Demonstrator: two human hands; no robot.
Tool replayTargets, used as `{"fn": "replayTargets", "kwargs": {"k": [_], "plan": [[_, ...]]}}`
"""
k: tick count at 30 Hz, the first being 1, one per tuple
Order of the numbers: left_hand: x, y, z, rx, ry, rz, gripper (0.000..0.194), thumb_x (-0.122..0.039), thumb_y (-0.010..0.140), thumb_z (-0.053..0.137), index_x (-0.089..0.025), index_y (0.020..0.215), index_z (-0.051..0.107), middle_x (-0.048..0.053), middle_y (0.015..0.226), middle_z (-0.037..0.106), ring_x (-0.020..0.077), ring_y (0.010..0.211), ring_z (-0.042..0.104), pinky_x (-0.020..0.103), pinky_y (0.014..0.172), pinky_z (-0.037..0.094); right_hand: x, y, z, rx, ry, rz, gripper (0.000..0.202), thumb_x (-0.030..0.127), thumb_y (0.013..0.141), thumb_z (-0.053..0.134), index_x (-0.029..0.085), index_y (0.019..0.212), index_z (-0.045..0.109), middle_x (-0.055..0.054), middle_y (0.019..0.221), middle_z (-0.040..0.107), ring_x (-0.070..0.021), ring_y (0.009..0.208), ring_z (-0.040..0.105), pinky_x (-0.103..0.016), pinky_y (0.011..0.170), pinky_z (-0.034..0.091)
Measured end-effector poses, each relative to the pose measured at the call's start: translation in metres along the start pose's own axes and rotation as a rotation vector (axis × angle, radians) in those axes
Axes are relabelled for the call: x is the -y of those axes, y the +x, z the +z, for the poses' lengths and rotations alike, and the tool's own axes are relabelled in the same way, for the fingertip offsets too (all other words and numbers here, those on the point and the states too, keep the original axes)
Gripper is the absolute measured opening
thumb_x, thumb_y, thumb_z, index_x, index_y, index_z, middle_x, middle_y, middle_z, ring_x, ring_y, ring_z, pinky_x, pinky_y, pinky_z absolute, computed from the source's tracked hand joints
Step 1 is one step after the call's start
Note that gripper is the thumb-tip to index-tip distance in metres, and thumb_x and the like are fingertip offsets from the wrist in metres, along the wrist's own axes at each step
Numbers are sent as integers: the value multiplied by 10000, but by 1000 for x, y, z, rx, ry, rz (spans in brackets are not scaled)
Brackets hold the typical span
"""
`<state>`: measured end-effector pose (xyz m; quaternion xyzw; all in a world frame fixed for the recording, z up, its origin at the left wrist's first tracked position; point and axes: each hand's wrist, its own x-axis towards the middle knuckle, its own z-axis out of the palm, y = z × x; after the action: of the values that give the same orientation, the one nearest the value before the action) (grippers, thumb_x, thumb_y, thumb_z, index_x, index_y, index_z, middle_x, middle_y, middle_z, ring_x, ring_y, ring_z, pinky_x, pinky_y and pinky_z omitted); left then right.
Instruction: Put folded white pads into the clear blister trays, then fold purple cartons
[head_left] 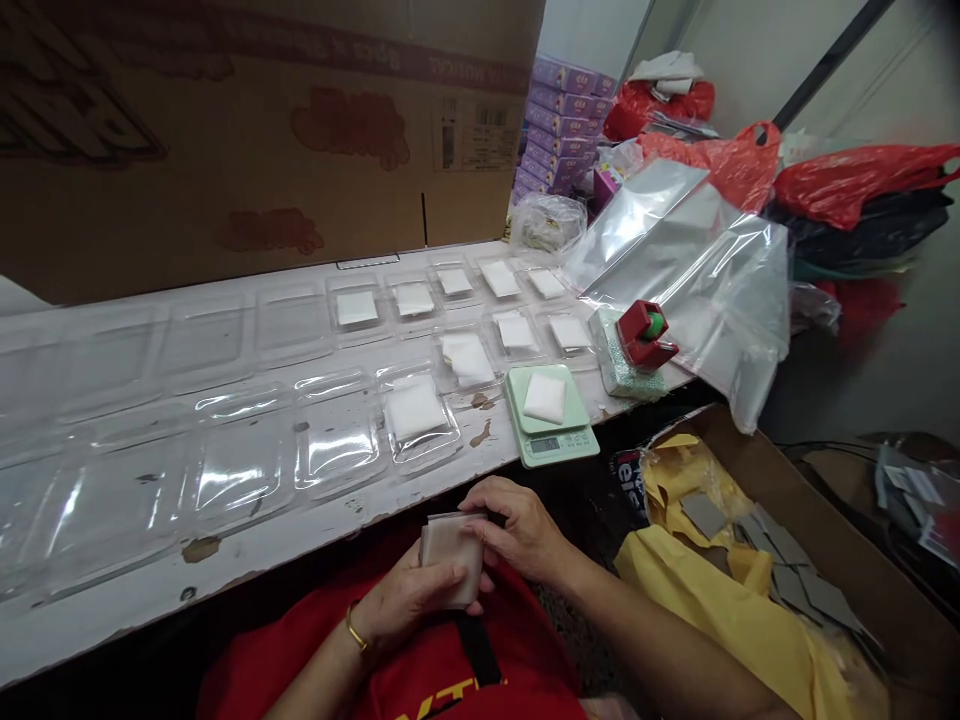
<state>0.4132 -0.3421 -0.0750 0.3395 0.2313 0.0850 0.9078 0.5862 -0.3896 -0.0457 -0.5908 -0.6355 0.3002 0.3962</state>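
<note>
A stack of thin whitish square sheets [452, 545] is held above my lap, in front of the table edge. My left hand [409, 595] is closed around its lower left side, thumb lying across the front. At the upper right edge, my right hand [517, 525] pinches the same stack between thumb and fingers. Just beyond my hands, a light green digital scale [559, 447] stands at the table edge with a white square packet [545, 397] on its plate. The digits on its display are too small to read surely.
Clear plastic trays [337, 445] line the white table [255, 555]; several hold white packets [415, 408]. A red tape dispenser [646, 335] sits right of the scale. A large cardboard box [262, 130] stands behind. At lower right, an open carton [847, 520] holds yellow wrapping and grey squares.
</note>
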Motion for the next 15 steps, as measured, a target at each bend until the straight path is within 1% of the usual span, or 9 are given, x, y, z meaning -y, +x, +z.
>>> {"fn": "replayTargets", "kwargs": {"k": [3, 5, 6, 8, 9, 10, 11, 13, 15], "plan": [[0, 2, 1, -3, -12, 10, 292, -197, 740, 569, -123, 1022, 564, 136, 977, 598, 259, 840, 589, 394, 680, 496, 0, 0, 1, -24, 34, -5, 92, 214, 784, 566, 197, 863, 611, -18, 852, 613, -132, 817, 548, -265, 754, 433], [0, 4, 2, -2, -30, 29, 305, -192, 734, 573, -121, 1031, 562, 134, 956, 600, 258, 832, 594, 384, 666, 498, 0, 0, 3, -50, 77, 1, 103, 202, 776, 568, 202, 870, 611, -22, 874, 613, -141, 839, 549, -281, 773, 435], [0, 4, 3, 7, -39, 38, 345, -188, 730, 576, -131, 1068, 546, 130, 946, 602, 255, 826, 597, 383, 661, 497, -1, 0, 3, -69, 106, 19, 147, 205, 765, 580, 206, 909, 607, -28, 912, 611, -149, 869, 548, -294, 796, 433], [-1, 4, 4, 34, -50, 51, 487, -185, 720, 588, -173, 1190, 464, 124, 944, 606, 253, 823, 605, 387, 659, 495, -4, 1, 3, -75, 205, 103, 310, 229, 732, 618, 216, 1039, 571, -44, 1013, 595, -167, 927, 544, -315, 824, 432], [-1, 4, 5, 50, -50, 55, 565, -187, 715, 594, -197, 1247, 405, 123, 949, 607, 253, 823, 608, 391, 660, 494, -5, 1, 3, -45, 279, 166, 391, 247, 718, 635, 218, 1096, 541, -50, 1045, 588, -172, 934, 548, -318, 816, 441], [-2, 3, 5, 63, -48, 58, 626, -190, 711, 598, -216, 1286, 352, 123, 956, 609, 253, 823, 611, 393, 661, 493, -7, 2, 3, 9, 359, 230, 424, 268, 713, 642, 213, 1117, 527, -52, 1041, 592, -173, 914, 560, -314, 790, 454], [-3, 2, 5, 70, -45, 61, 658, -192, 707, 601, -225, 1303, 324, 124, 959, 610, 253, 822, 614, 390, 660, 493, -8, 2, 2, 74, 436, 286, 402, 287, 716, 639, 202, 1096, 538, -48, 995, 607, -166, 865, 576, -300, 748, 467], [-3, 1, 6, 75, -40, 59, 627, -190, 703, 599, -208, 1283, 360, 132, 964, 611, 250, 818, 617, 378, 656, 495, -9, 3, 1, 165, 541, 355, 289, 308, 734, 622, 180, 989, 580, -25, 846, 627, -143, 736, 586, -267, 656, 474], [-4, 1, 7, 74, -36, 53, 497, -182, 706, 585, -151, 1189, 470, 150, 982, 604, 248, 820, 613, 359, 649, 499, -8, 4, 1, 141, 544, 339, 185, 301, 745, 609, 171, 877, 609, -14, 778, 619, -133, 707, 577, -259, 655, 465]]}}
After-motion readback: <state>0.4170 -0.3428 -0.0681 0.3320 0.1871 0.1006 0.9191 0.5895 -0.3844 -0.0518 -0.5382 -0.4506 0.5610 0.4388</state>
